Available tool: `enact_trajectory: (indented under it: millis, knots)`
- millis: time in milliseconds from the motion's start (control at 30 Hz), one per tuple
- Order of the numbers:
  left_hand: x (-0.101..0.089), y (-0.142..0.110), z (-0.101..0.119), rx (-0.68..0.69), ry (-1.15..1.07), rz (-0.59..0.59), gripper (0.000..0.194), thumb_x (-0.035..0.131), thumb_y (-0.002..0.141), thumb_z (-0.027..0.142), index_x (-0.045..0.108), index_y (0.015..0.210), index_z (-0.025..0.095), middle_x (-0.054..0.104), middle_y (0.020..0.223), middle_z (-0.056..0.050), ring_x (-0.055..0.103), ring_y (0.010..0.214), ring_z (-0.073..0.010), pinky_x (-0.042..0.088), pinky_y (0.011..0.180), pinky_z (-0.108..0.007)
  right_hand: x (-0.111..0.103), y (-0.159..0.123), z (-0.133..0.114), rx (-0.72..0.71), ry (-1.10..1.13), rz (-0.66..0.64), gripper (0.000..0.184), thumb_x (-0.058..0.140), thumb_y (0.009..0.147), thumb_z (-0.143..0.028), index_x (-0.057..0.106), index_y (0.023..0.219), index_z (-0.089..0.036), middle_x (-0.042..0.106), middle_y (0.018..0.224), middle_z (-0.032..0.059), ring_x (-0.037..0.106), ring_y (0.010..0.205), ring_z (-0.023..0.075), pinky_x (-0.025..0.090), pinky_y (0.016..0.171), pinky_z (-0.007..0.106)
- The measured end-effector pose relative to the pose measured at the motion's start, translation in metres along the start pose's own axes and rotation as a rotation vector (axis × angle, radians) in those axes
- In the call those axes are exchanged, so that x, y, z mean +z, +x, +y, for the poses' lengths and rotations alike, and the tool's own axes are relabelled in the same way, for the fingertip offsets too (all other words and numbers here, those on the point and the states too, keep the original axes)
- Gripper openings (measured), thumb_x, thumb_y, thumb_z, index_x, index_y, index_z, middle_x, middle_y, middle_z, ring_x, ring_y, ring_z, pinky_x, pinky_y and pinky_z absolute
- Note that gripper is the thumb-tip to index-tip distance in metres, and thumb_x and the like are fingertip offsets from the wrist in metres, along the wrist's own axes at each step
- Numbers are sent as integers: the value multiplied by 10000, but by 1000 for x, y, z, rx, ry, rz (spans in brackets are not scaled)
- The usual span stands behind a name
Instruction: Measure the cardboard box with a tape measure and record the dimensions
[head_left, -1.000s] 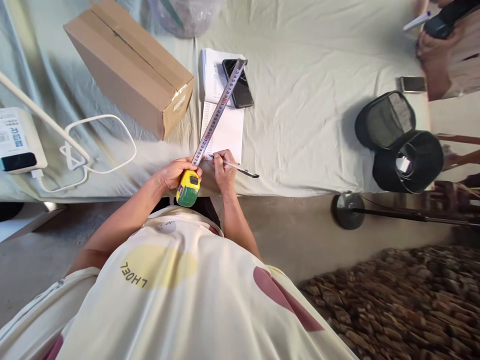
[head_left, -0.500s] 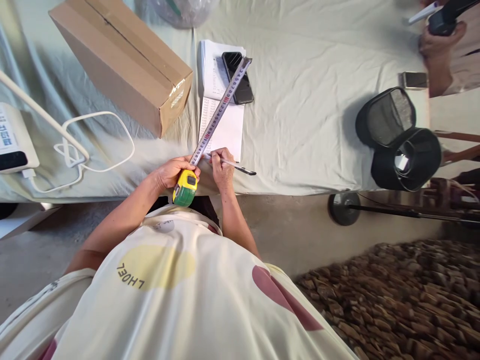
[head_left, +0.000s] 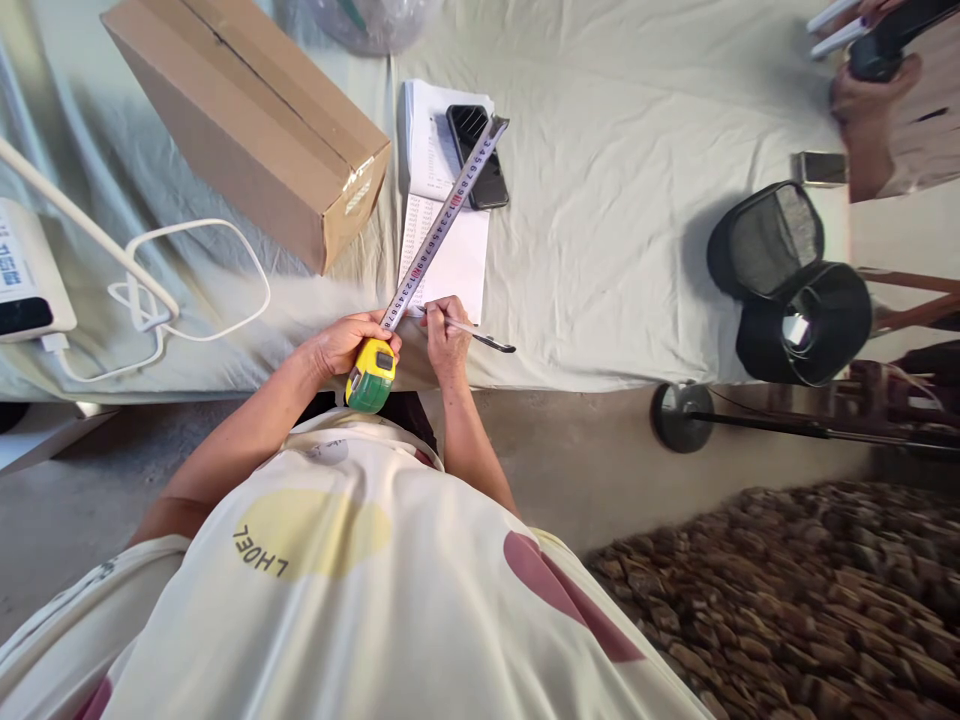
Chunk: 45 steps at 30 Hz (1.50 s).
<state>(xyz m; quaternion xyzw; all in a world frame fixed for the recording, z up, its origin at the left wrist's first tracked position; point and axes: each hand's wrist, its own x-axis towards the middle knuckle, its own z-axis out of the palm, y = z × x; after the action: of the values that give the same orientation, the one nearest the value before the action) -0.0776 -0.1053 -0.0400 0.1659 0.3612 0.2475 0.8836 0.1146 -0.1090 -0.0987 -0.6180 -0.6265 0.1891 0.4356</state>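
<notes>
My left hand (head_left: 347,343) is closed on a yellow and green tape measure (head_left: 372,376), near the table's front edge. Its blade runs out diagonally, away and to the right, over an open notebook (head_left: 466,250) and a black smartphone (head_left: 491,180). The blade's hooked end lies past the phone's right edge. In my right hand (head_left: 448,338) is a pen (head_left: 484,338), pinched with its tip at the lower part of the notebook's near page. Rows of small writing run down the left of that page. The blade covers part of the page and the phone.
A cardboard box (head_left: 255,130) sits left of the notebook. A white device (head_left: 30,270) with a looped cable lies far left. A black mesh case (head_left: 787,280) stands at the right, near another person's hand (head_left: 874,90) holding a black object. A clear plastic bag (head_left: 371,20) is behind.
Both my hands, the tape measure and the pen stay almost still. The view has shifted slightly. At the upper right, the other person's hand has moved a little left.
</notes>
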Motion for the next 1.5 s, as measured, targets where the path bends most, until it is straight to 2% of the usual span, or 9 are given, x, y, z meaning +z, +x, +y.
enact_trajectory:
  millis: [433, 667, 933, 1300, 1500]
  knots:
    - [-2, 0, 0, -7, 12, -26, 573, 629, 713, 88, 599, 1285, 103, 671, 658, -33, 668, 585, -207, 547, 542, -284, -1, 1, -1, 54, -5, -62, 223, 467, 978, -338, 506, 774, -258, 611, 701, -16, 589, 726, 195, 462, 844, 371]
    - [0, 3, 4, -41, 51, -101, 633, 639, 693, 85, 574, 1321, 131, 673, 654, -33, 665, 580, -217, 543, 528, -292, -4, 0, -2, 62, 23, -40, 219, 446, 980, -343, 494, 782, -263, 580, 677, -18, 576, 708, 196, 471, 767, 353]
    - [-1, 2, 7, -69, 4, -81, 560, 630, 705, 90, 616, 1262, 138, 654, 668, -25, 636, 564, -195, 524, 506, -277, -2, 2, -5, 44, -5, -16, 265, 453, 988, -394, 489, 761, -262, 597, 681, -11, 568, 684, 189, 475, 772, 356]
    - [2, 1, 8, -83, 6, -65, 585, 599, 698, 79, 608, 1280, 142, 647, 658, -18, 639, 556, -199, 515, 506, -279, -2, 0, 0, 39, -20, -31, 210, 473, 966, -270, 499, 758, -260, 552, 650, -28, 562, 692, 194, 479, 799, 366]
    - [1, 2, 8, -98, 9, -58, 599, 595, 700, 82, 606, 1296, 139, 647, 653, -21, 650, 560, -206, 507, 495, -274, -2, 0, -3, 65, 0, 10, 221, 469, 973, -333, 503, 769, -257, 579, 673, -17, 568, 688, 190, 472, 746, 348]
